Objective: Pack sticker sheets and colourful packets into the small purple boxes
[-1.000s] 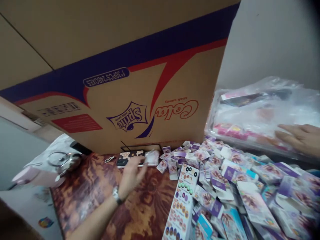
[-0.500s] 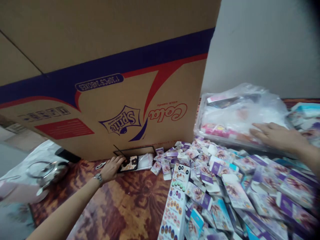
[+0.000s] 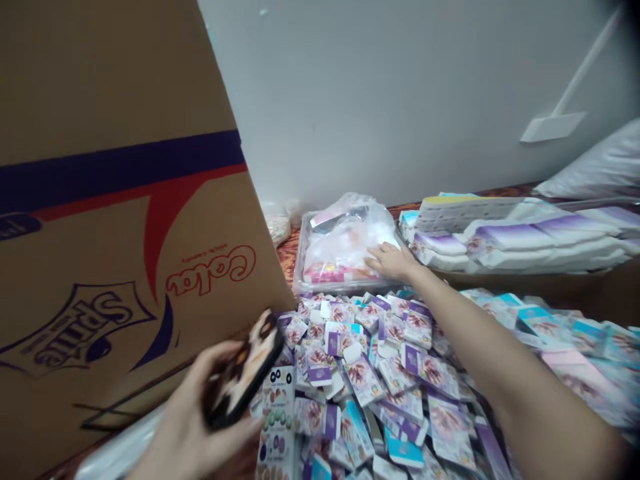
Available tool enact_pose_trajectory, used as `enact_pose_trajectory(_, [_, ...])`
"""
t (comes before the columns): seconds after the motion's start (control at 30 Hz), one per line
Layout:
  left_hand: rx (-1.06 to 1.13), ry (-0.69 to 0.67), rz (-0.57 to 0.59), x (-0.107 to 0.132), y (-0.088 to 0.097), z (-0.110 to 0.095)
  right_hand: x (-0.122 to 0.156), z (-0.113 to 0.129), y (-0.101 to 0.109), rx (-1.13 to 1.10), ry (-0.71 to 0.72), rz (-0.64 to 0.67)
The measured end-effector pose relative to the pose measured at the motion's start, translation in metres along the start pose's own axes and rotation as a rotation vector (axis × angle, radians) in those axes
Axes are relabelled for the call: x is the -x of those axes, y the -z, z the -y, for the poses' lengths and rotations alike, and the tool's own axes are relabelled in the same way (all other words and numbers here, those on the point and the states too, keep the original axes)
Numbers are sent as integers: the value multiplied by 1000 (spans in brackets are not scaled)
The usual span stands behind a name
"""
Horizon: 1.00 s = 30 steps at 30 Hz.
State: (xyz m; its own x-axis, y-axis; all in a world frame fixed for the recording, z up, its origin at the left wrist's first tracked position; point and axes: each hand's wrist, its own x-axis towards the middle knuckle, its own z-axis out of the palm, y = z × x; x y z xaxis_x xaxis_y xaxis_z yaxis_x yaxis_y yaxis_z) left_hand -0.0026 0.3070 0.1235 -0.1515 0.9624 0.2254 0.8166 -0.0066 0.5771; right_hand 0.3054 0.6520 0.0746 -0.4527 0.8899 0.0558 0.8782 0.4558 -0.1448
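My left hand point(image 3: 200, 413) is closed around a phone point(image 3: 245, 373) in a dark, patterned case, lifted off the table and smeared a little by motion. At the back, my right hand point(image 3: 390, 260) lies with fingers stretched on a white plastic bag point(image 3: 345, 243). The bag rests in a clear plastic tray point(image 3: 299, 267), with some pink packaging showing through it. Between my arms spreads a heap of small purple, white and blue printed boxes point(image 3: 365, 373). Beside my left hand lies a long printed strip point(image 3: 277, 427) with rows of nail designs.
A large cardboard carton point(image 3: 210, 220) with upside-down print stands at the left. An open box point(image 3: 500, 273) of white and purple packets sits at the right, with more small boxes point(image 3: 560, 327) before it. Behind is a grey wall point(image 3: 375, 100); a white sack point(image 3: 600, 167) lies far right.
The view has swung to the right. My left hand has picked the phone up from the table beside the carton. My right hand stays on the plastic bag.
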Motion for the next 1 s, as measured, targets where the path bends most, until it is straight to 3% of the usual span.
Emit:
enact_pose_trajectory(0.1, [203, -91, 62, -110, -53, -69, 2, 2, 2, -7, 7, -9])
enact_pose_trajectory(0.2, [56, -140, -27, -209, -106, -119, 2, 0, 0, -3, 7, -27])
enact_pose_trajectory(0.27, [-206, -60, 38, -250, -137, -131, 1, -3, -3, -2, 8, -36])
enact_pose_trajectory(0.37, [-283, -48, 173, -274, -172, -122, -2, -9, -4, -12, 28, -36])
enact_pose_trajectory(0.5, [-298, -103, 264, -267, -182, -103, -3, -14, 2, -44, 74, -16])
enact_pose_trajectory(0.6, [-277, -191, 264, -254, -166, -106, 3, -11, 15, -53, 77, -35])
enact_pose_trajectory(0.7, [-229, -299, 233, -230, -138, -113, 17, -1, 34, -35, 62, -106])
enact_pose_trajectory(0.83, [-162, -385, 225, -167, -91, -106, 50, 17, 65, 3, 88, -197])
enact_pose_trajectory(1.0, [-51, -344, 218, -55, -26, -67, 122, 39, 100, 36, 150, -224])
